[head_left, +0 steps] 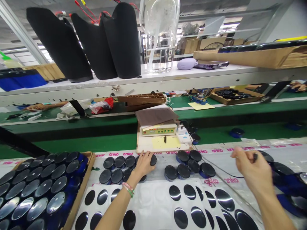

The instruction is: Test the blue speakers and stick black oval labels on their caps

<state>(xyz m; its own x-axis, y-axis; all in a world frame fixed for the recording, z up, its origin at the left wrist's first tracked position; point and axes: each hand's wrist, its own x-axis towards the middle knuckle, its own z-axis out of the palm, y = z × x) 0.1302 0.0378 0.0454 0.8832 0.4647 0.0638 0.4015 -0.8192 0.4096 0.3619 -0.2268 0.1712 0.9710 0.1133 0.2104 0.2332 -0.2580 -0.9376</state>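
Left hand: mine (pixel 145 163), fingers loosely spread over two rows of black-topped round units (pixel 116 176); I can't tell whether they grip one.
Right hand: mine (pixel 254 174), blurred, fingers curled around a small dark piece (pixel 255 156).
Between my hands: more of the same units, grouped loosely.
Nearer me: white sheets (pixel 154 204) carrying glossy black discs (pixel 180 218).
Left of my left hand: a cardboard tray (pixel 80 189), packed with units.
Beyond my left hand: a control box (pixel 159 130) with buttons.
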